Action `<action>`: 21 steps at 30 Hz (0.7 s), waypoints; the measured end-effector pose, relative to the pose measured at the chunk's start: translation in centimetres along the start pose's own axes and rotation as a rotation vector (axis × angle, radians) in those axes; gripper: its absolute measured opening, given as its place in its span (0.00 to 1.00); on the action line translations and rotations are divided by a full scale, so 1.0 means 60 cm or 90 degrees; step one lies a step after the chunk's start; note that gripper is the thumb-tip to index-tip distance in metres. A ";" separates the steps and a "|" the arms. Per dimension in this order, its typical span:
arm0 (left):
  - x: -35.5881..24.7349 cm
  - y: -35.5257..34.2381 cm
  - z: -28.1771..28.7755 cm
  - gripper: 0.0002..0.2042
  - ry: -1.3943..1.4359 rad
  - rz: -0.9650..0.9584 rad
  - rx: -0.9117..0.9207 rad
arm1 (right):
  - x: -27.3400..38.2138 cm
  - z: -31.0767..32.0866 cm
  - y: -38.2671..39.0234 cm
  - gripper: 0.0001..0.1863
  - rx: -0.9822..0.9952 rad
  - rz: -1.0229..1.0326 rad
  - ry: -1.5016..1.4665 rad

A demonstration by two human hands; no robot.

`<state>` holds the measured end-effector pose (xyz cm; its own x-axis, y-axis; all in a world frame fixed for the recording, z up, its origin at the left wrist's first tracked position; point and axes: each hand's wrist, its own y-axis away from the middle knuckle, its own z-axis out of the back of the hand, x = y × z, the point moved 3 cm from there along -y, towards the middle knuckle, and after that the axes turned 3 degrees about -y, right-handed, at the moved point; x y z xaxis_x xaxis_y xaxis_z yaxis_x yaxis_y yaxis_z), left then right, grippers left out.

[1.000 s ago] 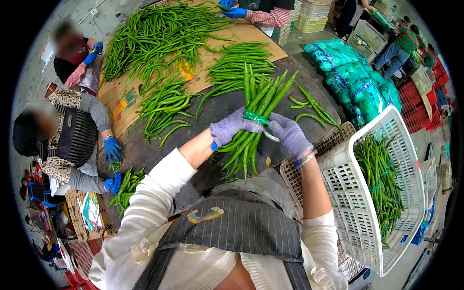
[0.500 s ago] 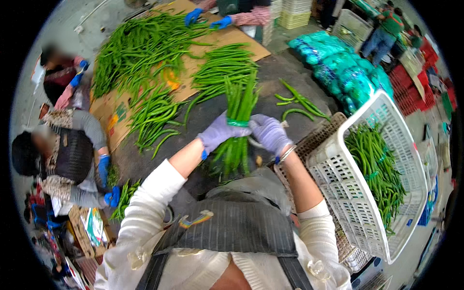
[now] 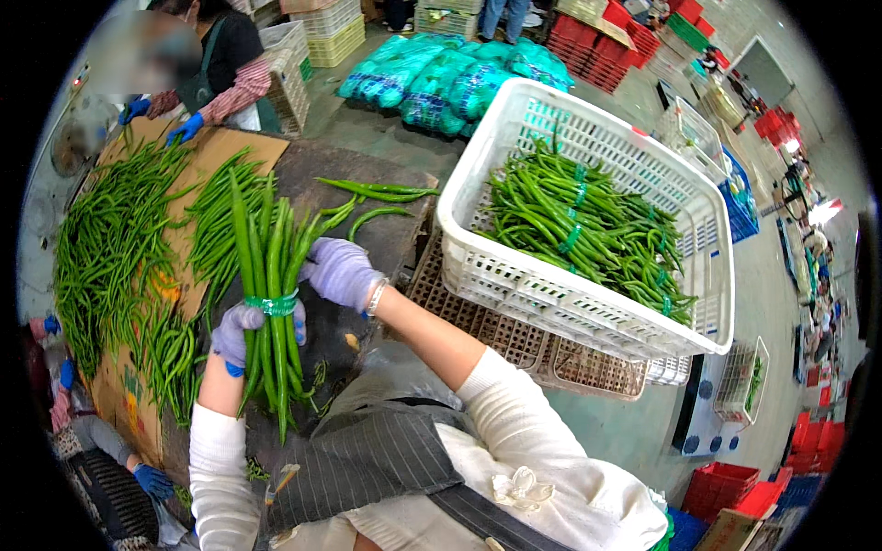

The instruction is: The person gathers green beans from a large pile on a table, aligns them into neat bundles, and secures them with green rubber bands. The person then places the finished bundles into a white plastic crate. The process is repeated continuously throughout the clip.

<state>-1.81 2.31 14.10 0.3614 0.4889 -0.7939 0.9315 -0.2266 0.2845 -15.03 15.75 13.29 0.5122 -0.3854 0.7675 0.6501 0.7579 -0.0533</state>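
A bunch of long green chili peppers [image 3: 272, 344] stands nearly upright in front of me, bound at its middle with green tape [image 3: 271, 304]. My left hand [image 3: 235, 334], in a pale purple glove, is wrapped around it just below the band, its fingertips showing on the far side. My right hand [image 3: 342, 275], gloved alike, is just right of the bunch's upper half with its fingers curled in. Whatever lies within those fingers is hidden. Behind it, a few loose peppers [image 3: 378, 192] lie on the dark tabletop [image 3: 312, 165].
Pepper heaps [image 3: 119, 248] cover cardboard [image 3: 262, 151] at left. A white crate [image 3: 588, 335] with banded bunches [image 3: 579, 220] stands at right on brown crates [image 3: 528, 344]. Green-blue sacks [image 3: 450, 87] lie beyond. A co-worker's blue-gloved hand [image 3: 186, 129] is across the table; another person is at lower left.
My view has swung right toward the white crate. The bunch now stands closer and larger, still in my left hand. My right hand has come away from the band, to its upper right.
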 end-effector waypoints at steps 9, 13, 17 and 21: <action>-0.054 0.004 -0.068 0.37 0.082 -0.189 0.041 | 0.016 0.004 -0.095 0.10 -0.118 0.046 -0.001; -0.069 0.019 -0.078 0.35 0.066 -0.250 0.030 | 0.039 -0.010 -0.156 0.08 -0.144 0.042 0.112; -0.081 0.015 -0.098 0.30 0.104 -0.292 0.120 | 0.032 -0.008 -0.170 0.07 -0.184 0.006 0.152; -0.174 0.066 -0.110 0.28 -0.278 -0.317 0.283 | -0.066 -0.045 -0.124 0.07 -0.118 -0.033 0.213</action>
<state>-1.64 1.88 27.03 -0.2281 0.2679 -0.9361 0.8422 -0.4281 -0.3277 -20.36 10.22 8.91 0.6116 -0.5943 0.5223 0.7542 0.6374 -0.1579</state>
